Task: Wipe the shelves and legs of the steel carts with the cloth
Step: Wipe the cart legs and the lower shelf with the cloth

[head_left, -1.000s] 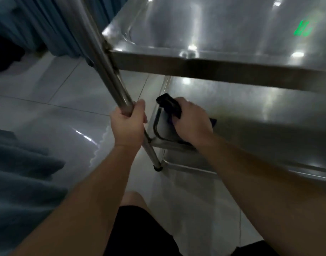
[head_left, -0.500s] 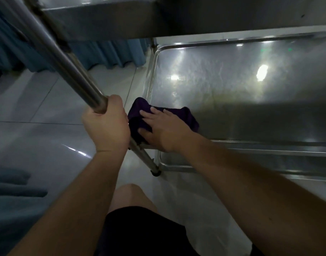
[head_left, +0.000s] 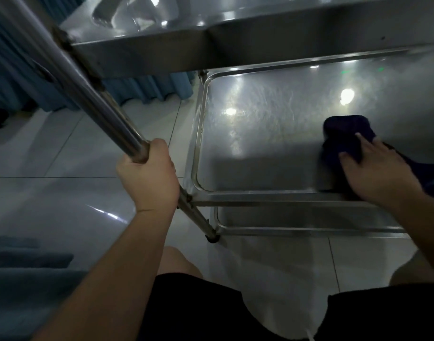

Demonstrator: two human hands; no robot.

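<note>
A steel cart fills the view. Its near left leg (head_left: 88,102) runs diagonally down to a black foot, and my left hand (head_left: 149,175) grips that leg just above the middle shelf. The middle shelf (head_left: 267,134) is a shiny rimmed tray under the top shelf (head_left: 260,38). A dark purple cloth (head_left: 343,136) lies on the middle shelf toward the right. My right hand (head_left: 380,171) presses flat on the cloth with straight fingers. Part of the cloth is hidden under the hand.
A lower shelf rim (head_left: 297,230) shows beneath the middle shelf. Blue curtains (head_left: 147,89) hang behind the cart at the left. The floor (head_left: 51,168) is glossy pale tile. My knees and black shorts (head_left: 211,308) are at the bottom.
My right hand has slid the cloth from the shelf's near left corner to the right along the middle shelf. The left hand still grips the leg.
</note>
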